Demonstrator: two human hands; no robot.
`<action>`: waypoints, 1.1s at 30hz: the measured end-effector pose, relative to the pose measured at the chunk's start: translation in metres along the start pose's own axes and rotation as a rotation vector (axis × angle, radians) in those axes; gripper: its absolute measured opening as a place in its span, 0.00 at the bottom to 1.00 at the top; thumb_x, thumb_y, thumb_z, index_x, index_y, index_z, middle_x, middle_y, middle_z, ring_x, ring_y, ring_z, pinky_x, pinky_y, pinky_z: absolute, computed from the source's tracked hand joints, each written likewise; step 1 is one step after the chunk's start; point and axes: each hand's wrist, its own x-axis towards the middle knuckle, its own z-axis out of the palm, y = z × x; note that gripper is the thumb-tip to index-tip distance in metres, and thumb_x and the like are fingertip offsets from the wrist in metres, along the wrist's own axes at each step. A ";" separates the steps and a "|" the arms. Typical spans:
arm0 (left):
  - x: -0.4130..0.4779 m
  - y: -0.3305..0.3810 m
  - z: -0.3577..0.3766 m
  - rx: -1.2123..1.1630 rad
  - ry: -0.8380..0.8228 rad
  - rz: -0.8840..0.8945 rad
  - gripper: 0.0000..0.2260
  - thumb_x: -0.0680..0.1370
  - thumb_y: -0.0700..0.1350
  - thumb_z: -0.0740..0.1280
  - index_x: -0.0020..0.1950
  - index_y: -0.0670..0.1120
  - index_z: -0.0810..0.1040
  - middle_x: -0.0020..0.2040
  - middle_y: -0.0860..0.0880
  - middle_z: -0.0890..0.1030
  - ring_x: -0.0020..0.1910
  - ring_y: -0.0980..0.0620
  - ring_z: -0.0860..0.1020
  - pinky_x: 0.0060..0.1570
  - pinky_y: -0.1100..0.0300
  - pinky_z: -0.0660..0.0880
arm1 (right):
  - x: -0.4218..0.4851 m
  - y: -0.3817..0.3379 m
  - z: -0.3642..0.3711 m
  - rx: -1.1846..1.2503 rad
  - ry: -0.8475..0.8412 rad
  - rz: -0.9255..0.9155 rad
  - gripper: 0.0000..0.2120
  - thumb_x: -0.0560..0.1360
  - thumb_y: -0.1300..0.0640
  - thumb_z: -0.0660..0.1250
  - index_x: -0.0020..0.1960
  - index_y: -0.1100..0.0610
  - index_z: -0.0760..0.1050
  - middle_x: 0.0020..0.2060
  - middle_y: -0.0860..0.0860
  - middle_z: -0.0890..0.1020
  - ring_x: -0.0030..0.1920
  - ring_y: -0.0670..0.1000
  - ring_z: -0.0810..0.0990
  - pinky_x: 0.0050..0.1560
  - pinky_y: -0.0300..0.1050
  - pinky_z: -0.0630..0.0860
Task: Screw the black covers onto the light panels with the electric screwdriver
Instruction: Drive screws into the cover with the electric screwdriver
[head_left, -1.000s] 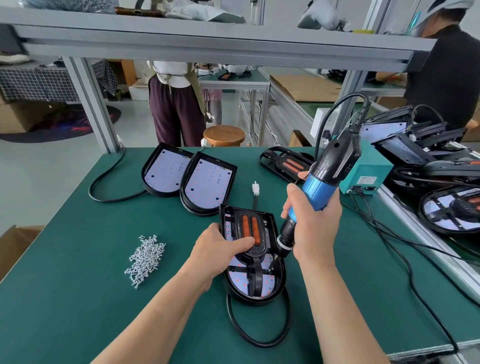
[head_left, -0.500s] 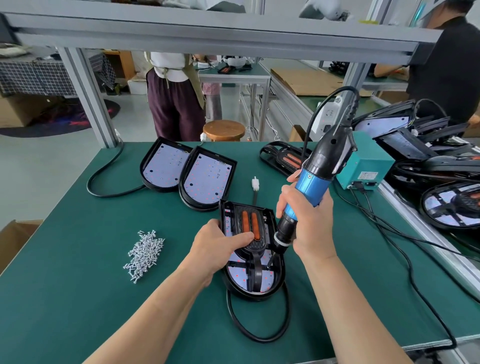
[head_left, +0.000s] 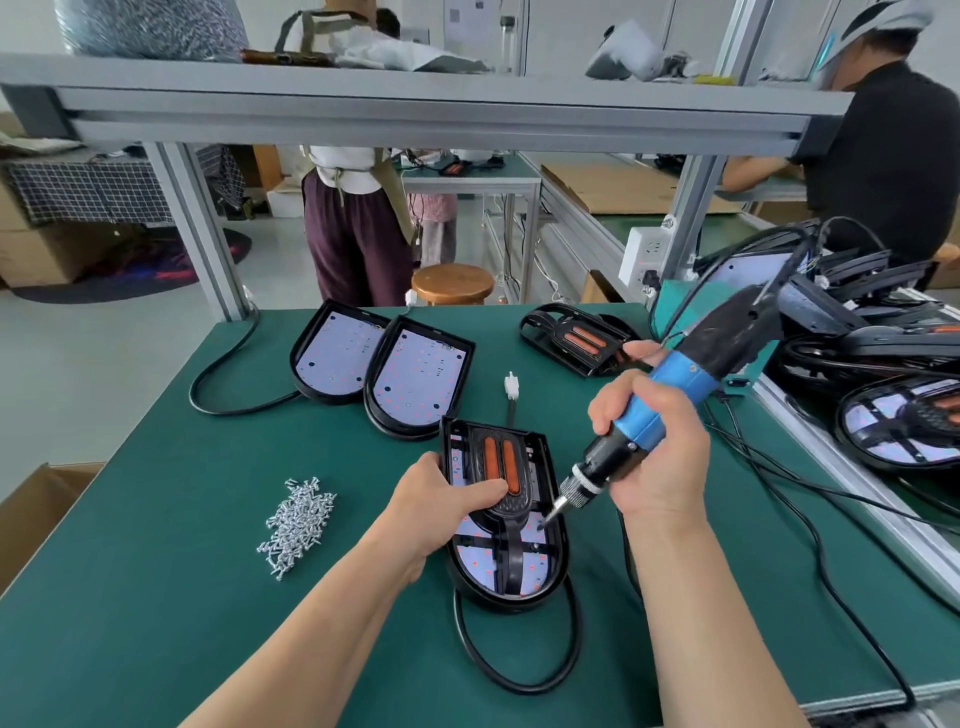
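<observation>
Green table (head_left: 156, 597), blue-black screwdriver (head_left: 675, 395), black cover (head_left: 506, 483) (orange strips), silver screws (head_left: 297, 519)
</observation>
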 end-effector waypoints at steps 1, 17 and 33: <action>0.000 0.001 0.000 0.000 -0.005 0.000 0.28 0.61 0.54 0.78 0.57 0.44 0.79 0.50 0.49 0.86 0.51 0.49 0.84 0.61 0.48 0.77 | 0.004 -0.003 -0.001 0.031 0.031 -0.011 0.07 0.72 0.62 0.61 0.50 0.57 0.73 0.26 0.52 0.72 0.28 0.52 0.69 0.34 0.44 0.67; -0.004 0.005 -0.029 0.298 0.204 0.092 0.25 0.72 0.70 0.63 0.46 0.49 0.77 0.38 0.53 0.83 0.35 0.54 0.81 0.36 0.57 0.75 | 0.005 0.029 -0.044 0.453 0.503 0.304 0.10 0.78 0.50 0.66 0.54 0.55 0.75 0.31 0.46 0.73 0.28 0.46 0.70 0.34 0.38 0.64; 0.028 -0.017 -0.169 0.654 0.393 -0.016 0.11 0.71 0.36 0.74 0.36 0.53 0.82 0.38 0.53 0.83 0.40 0.52 0.78 0.39 0.61 0.72 | 0.007 0.040 -0.051 0.458 0.500 0.370 0.10 0.77 0.49 0.66 0.51 0.55 0.76 0.32 0.45 0.73 0.28 0.45 0.72 0.35 0.39 0.66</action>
